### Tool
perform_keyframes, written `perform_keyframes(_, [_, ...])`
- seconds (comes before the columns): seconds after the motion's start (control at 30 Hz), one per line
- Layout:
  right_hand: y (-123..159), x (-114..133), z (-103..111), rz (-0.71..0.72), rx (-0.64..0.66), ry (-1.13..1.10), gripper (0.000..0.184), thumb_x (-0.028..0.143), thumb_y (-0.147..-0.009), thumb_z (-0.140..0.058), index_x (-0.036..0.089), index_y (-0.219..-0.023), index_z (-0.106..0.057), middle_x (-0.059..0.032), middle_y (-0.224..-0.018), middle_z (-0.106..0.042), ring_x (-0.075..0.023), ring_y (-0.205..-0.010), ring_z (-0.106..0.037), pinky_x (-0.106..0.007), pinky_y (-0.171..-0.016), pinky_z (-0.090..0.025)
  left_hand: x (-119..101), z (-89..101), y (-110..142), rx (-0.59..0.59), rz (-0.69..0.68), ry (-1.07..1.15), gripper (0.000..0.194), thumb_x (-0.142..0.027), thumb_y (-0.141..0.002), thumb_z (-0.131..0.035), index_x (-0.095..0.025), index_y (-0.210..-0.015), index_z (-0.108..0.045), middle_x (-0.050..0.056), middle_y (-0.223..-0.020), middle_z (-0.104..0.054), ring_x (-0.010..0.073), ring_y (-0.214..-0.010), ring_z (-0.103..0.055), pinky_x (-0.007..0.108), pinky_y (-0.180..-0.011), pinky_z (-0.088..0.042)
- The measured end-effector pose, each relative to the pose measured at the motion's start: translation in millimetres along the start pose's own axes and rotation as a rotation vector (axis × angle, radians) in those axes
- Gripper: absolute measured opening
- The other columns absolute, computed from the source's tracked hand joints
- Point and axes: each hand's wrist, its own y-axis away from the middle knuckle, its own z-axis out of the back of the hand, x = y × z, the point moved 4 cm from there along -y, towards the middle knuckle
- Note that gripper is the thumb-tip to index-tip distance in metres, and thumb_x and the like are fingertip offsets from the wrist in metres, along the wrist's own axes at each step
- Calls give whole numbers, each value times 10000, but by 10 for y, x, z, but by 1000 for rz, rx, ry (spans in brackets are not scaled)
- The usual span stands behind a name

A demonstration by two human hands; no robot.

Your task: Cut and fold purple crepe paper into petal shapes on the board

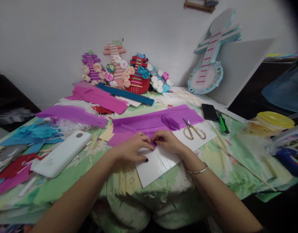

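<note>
Low over a white board (161, 165), my right hand (168, 141) has its fingertips pinched on a small piece of purple crepe paper (152, 146). My left hand (132, 148) lies beside it with fingers stretched out and thumb apart, its fingertips touching the same purple piece. Most of that piece is hidden by my fingers. Behind both hands spreads a long purple crepe paper sheet (149, 121), with a folded purple strip (170, 123) on top. Gold-handled scissors (193, 130) rest slightly open on the board, to the right of my right hand.
At left lie a white power bank (63, 154) and blue paper scraps (34, 132). A black phone (209, 112), green cutter (222, 123), thin stick (246, 165) and yellow-lidded tub (275, 119) are at right. Decorated paper guitars, including a red one (138, 82), lean against the wall.
</note>
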Motion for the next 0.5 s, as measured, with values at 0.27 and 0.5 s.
perform_keyframes(0.27, [25, 84, -1, 56, 69, 33, 232, 39, -729, -632, 155, -923, -686, -52, -893, -686, -159, -799, -617, -272, -718, -469, 1, -6, -1, -8, 8, -2, 392, -283, -764, -661, -221, -1151, -653, 83, -1113, -586, 280, -1059, -483, 416, -930, -377])
perform_keyframes(0.5, [7, 63, 87, 19, -25, 142, 224, -9, -713, -602, 146, -842, -699, -56, -838, -692, -162, -776, -619, -281, -716, -474, -2, 15, 4, -25, -50, 4, 204, -270, -822, -609, -245, -990, -723, 56, -1007, -606, 222, -980, -524, 350, -888, -382])
